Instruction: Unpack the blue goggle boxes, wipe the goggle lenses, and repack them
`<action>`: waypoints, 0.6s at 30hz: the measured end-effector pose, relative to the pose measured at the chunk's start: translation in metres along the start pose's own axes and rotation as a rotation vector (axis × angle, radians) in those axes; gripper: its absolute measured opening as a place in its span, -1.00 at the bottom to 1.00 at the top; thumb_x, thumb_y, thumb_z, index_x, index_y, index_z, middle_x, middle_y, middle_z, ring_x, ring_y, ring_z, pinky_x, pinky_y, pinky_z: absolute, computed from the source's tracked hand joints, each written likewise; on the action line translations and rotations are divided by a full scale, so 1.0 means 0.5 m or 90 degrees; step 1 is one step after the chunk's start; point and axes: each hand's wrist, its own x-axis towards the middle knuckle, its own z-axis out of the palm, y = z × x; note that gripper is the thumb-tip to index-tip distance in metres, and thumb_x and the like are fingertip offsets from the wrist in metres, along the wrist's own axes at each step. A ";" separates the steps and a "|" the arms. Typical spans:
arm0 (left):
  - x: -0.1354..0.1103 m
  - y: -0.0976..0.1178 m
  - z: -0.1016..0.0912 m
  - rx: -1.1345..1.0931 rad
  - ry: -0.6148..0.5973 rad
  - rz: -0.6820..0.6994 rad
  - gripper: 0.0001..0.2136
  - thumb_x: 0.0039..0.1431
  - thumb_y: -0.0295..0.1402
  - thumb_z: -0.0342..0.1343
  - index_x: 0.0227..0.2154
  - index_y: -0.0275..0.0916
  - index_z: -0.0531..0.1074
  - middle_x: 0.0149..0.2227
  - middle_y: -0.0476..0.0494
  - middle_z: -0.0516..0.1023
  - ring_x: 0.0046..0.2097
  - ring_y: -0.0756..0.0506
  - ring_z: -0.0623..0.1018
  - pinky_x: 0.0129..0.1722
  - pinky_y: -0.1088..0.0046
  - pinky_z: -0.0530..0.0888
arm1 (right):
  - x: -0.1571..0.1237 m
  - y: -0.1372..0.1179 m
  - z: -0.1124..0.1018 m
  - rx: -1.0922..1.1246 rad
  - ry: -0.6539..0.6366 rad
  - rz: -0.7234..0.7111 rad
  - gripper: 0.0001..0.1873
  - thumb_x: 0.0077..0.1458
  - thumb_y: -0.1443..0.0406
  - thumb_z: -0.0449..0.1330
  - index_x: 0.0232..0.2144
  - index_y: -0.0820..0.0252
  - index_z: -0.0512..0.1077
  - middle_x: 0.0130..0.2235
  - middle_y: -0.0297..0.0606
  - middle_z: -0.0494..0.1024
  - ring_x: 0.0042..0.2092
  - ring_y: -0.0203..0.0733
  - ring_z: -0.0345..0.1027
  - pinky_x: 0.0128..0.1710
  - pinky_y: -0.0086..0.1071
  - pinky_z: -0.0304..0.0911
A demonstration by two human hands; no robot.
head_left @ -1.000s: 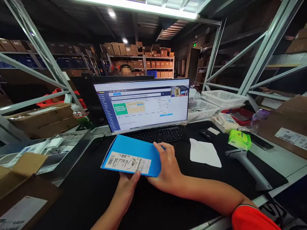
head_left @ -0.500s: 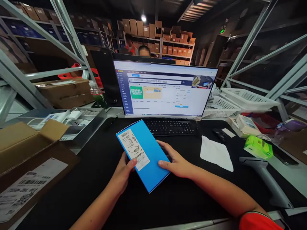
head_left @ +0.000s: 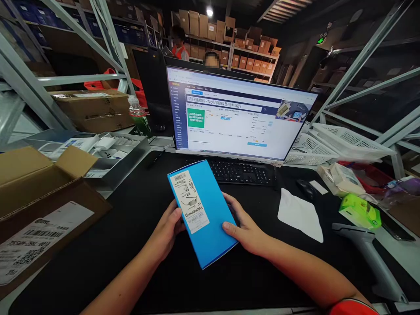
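Both the left hand (head_left: 166, 229) and the right hand (head_left: 245, 226) grasp the blue box (head_left: 211, 205) by opposite sides, holding it slantwise over the black mat (head_left: 183, 284), the right thumb on its face. Its white label (head_left: 189, 201) faces up. Off to the right lie a grey scanner (head_left: 374, 258) and, farther in, a white sheet (head_left: 300, 215). Beyond the box sit a keyboard (head_left: 241, 173) and a lit monitor (head_left: 226, 116); behind those, shelved cartons (head_left: 203, 26).

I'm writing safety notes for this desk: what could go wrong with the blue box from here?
The blue box, held at its sides by the left hand and right hand, might slip if either loosens. Its far end overlaps the keyboard in this view, so lowering it there could press keys.
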 end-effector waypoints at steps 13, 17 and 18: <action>0.004 0.002 0.005 -0.033 0.098 0.084 -0.11 -0.26 0.21 0.39 0.16 -0.06 0.34 0.01 -0.13 0.62 0.06 -0.36 0.58 -0.15 0.22 0.65 | 0.026 -0.071 -0.134 -0.039 -0.086 -0.011 -0.27 0.06 0.04 0.40 0.23 0.09 0.38 0.20 -0.16 0.45 0.18 0.09 0.36 0.16 -0.02 0.31; 0.000 0.031 -0.004 0.050 0.043 0.025 0.00 -0.34 0.23 0.40 0.23 -0.06 0.31 0.11 -0.17 0.58 0.11 -0.43 0.55 -0.14 0.20 0.66 | 0.026 -0.095 -0.194 -0.073 -0.161 0.000 -0.36 0.09 0.10 0.37 0.18 0.18 0.43 0.14 -0.21 0.52 0.15 0.04 0.40 0.14 -0.11 0.33; -0.004 0.034 -0.003 0.078 0.027 -0.017 0.00 -0.35 0.20 0.42 0.22 -0.09 0.33 0.09 -0.20 0.59 0.10 -0.44 0.56 -0.13 0.19 0.66 | 0.027 -0.096 -0.204 -0.088 -0.180 -0.002 -0.38 0.09 0.12 0.37 0.17 0.20 0.45 0.13 -0.22 0.53 0.15 0.03 0.40 0.13 -0.14 0.33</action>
